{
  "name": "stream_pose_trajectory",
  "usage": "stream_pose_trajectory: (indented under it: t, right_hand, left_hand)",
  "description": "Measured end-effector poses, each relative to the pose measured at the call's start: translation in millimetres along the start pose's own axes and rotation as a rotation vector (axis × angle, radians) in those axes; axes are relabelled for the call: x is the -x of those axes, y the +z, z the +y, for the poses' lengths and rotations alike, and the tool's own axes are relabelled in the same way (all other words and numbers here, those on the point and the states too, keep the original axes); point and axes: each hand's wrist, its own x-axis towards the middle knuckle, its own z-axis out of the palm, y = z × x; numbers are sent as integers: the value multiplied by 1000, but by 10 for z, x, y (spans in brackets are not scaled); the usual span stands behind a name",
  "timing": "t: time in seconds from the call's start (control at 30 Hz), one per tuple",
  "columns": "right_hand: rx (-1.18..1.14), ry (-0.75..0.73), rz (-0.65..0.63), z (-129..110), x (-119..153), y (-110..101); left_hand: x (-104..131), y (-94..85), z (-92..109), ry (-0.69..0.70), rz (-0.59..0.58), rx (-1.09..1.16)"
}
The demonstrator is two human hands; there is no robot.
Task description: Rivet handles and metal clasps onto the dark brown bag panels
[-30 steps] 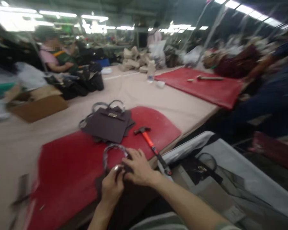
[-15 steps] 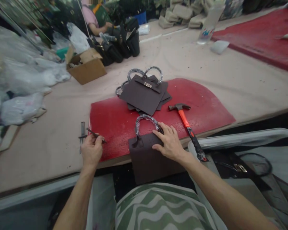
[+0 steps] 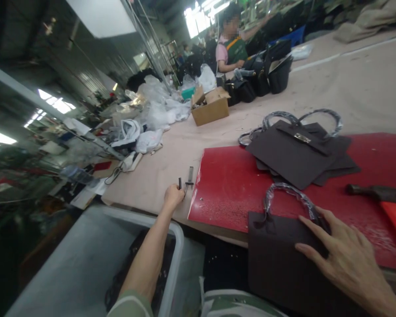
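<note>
My left hand (image 3: 174,196) is closed, with a short thin dark stick-like piece (image 3: 180,181) poking up from it. Just right of that hand, a slim metal tool with a crossbar (image 3: 189,176) lies on the table. My right hand (image 3: 346,246) rests on a dark brown handbag panel (image 3: 277,264), thumb and fingers spread near the right foot of its plastic-wrapped handle (image 3: 288,190). The panel hangs partly over the table's front edge. Behind it, similar bag pieces (image 3: 290,152) with wrapped handles lie stacked on a red mat (image 3: 224,185).
A claw hammer (image 3: 391,207) lies on the mat at right. Beyond stand a cardboard box (image 3: 211,110), black bags (image 3: 262,79) and a seated person (image 3: 231,53). Plastic bags (image 3: 165,108) pile up at the back left. A grey bin (image 3: 95,259) sits below the table edge.
The view has swung left. My left hand has moved left off the mat's edge to beside the metal tool, still closed on the dark piece. My right hand stays on the panel.
</note>
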Motion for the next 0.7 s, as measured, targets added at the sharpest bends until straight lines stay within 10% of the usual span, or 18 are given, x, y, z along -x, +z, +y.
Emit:
stream_pose_trajectory:
  t: [0.33, 0.7]
  right_hand:
    - [17, -31, 23, 30, -6, 57]
    - [-70, 122, -190, -144, 23, -170]
  left_hand:
    - [35, 10, -12, 26, 26, -120]
    - [-249, 45, 99, 137, -312, -281]
